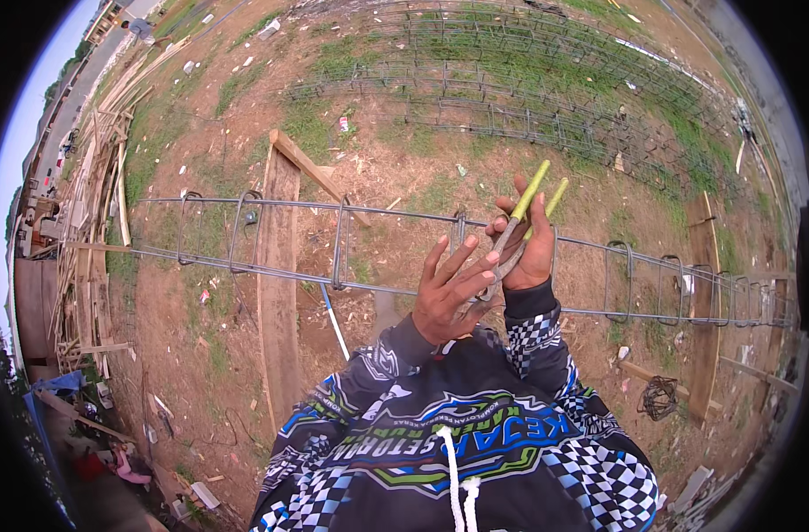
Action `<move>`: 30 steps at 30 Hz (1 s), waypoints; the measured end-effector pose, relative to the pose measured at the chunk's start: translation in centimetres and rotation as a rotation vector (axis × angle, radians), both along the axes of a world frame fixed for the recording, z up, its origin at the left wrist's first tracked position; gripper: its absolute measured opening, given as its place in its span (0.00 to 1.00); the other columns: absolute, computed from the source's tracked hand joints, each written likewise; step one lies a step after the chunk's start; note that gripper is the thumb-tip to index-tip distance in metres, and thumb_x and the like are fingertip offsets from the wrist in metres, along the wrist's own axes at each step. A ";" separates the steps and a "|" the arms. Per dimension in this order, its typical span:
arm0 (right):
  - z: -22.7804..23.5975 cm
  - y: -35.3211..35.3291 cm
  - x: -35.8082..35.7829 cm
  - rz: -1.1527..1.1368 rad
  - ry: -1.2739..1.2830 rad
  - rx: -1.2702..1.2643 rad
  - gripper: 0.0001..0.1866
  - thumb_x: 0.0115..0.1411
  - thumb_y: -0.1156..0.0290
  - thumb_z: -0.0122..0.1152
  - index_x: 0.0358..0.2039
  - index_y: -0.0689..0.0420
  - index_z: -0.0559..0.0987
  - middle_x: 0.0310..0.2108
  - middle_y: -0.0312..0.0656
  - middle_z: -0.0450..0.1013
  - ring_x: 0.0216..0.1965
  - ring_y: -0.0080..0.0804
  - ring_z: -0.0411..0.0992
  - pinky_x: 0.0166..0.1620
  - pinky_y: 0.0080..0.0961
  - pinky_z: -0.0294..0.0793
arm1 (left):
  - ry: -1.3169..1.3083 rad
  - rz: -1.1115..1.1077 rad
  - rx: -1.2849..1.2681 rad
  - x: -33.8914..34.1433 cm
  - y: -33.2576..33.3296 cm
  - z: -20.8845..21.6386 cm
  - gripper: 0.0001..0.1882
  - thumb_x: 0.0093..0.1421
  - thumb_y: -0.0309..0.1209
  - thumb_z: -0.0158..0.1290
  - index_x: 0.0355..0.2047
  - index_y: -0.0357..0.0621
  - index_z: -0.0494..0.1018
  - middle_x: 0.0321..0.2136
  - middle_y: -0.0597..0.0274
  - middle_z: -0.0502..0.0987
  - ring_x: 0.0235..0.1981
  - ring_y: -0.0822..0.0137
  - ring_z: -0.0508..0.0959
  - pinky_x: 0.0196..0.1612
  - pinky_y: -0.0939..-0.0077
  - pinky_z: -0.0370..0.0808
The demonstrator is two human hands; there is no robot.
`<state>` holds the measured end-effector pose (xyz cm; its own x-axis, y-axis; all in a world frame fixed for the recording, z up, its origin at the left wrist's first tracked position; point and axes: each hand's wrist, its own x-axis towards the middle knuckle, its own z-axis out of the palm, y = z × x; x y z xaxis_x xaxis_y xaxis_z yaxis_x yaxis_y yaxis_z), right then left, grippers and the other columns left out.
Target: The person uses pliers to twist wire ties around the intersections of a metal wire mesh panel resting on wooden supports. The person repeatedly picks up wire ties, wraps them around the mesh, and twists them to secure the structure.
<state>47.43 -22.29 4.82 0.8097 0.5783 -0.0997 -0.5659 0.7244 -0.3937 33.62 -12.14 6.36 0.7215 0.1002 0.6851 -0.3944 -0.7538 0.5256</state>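
My right hand [535,253] is closed around end-cutting pincers with yellow-green handle grips [532,192]. The handles point up and away, and the metal jaws lie toward my left hand. Fingers spread, my left hand [450,294] is beside the pincers' head; its palm side is hidden, so I cannot tell whether anything small lies there. Under both hands a long steel rebar cage [338,244] runs from left to right, with square stirrups spaced along its bars. One stirrup stands just left of the pincers.
Wooden trestles [278,293] hold up the cage on the left and right [706,310]. More rebar cages lie on the grass beyond [475,89]. A timber pile [103,168] is at far left, near a distant person [141,31]. Tangled wire [660,397] sits at lower right.
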 end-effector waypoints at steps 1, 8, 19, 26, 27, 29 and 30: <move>-1.7 -1.5 1.6 -0.074 -0.017 -0.162 0.24 0.69 0.57 0.46 0.61 0.55 0.62 0.41 0.46 0.76 0.35 0.32 0.77 0.39 0.33 0.81 | 0.094 -0.022 0.044 0.5 -0.1 -0.8 0.27 0.54 0.34 0.62 0.52 0.47 0.66 0.51 0.57 0.75 0.62 0.52 0.66 0.66 0.47 0.53; -3.7 -1.6 6.6 -0.295 -0.147 -0.613 0.41 0.65 0.74 0.48 0.71 0.41 0.38 0.57 0.50 0.64 0.55 0.43 0.69 0.50 0.51 0.77 | 0.401 0.390 0.001 3.8 4.7 -9.7 0.18 0.51 0.35 0.63 0.43 0.47 0.76 0.46 0.60 0.77 0.56 0.54 0.70 0.62 0.52 0.57; -2.3 6.9 9.3 0.247 -0.374 0.067 0.48 0.50 0.86 0.46 0.71 0.41 0.47 0.64 0.56 0.58 0.60 0.53 0.65 0.58 0.52 0.72 | 0.357 0.453 -0.007 5.9 3.9 -11.6 0.14 0.52 0.35 0.63 0.39 0.46 0.78 0.45 0.59 0.77 0.56 0.54 0.69 0.65 0.49 0.52; -3.7 9.1 9.2 0.356 -0.434 -0.212 0.47 0.49 0.84 0.48 0.70 0.43 0.50 0.63 0.55 0.60 0.58 0.50 0.68 0.54 0.46 0.77 | 0.334 0.378 -0.102 5.2 4.0 -12.2 0.16 0.54 0.35 0.60 0.41 0.42 0.77 0.46 0.53 0.76 0.59 0.48 0.67 0.67 0.45 0.49; -3.6 9.1 9.4 0.363 -0.429 -0.199 0.47 0.48 0.84 0.48 0.70 0.44 0.50 0.63 0.54 0.60 0.58 0.50 0.68 0.54 0.45 0.77 | 0.316 0.378 -0.118 5.3 4.0 -12.3 0.16 0.54 0.35 0.60 0.41 0.42 0.77 0.46 0.53 0.76 0.59 0.48 0.67 0.67 0.46 0.49; -3.5 9.0 9.7 0.376 -0.423 -0.172 0.47 0.48 0.84 0.48 0.70 0.45 0.50 0.63 0.54 0.60 0.58 0.50 0.68 0.54 0.45 0.77 | 0.300 0.384 -0.133 5.3 4.0 -12.2 0.17 0.54 0.34 0.59 0.43 0.42 0.76 0.47 0.52 0.76 0.59 0.48 0.67 0.67 0.46 0.50; -3.5 9.0 9.7 0.376 -0.422 -0.187 0.48 0.48 0.84 0.48 0.70 0.46 0.50 0.63 0.55 0.60 0.58 0.50 0.67 0.54 0.45 0.77 | 0.304 0.389 -0.134 5.2 3.9 -12.2 0.18 0.54 0.34 0.59 0.44 0.41 0.76 0.47 0.52 0.76 0.59 0.48 0.67 0.67 0.47 0.50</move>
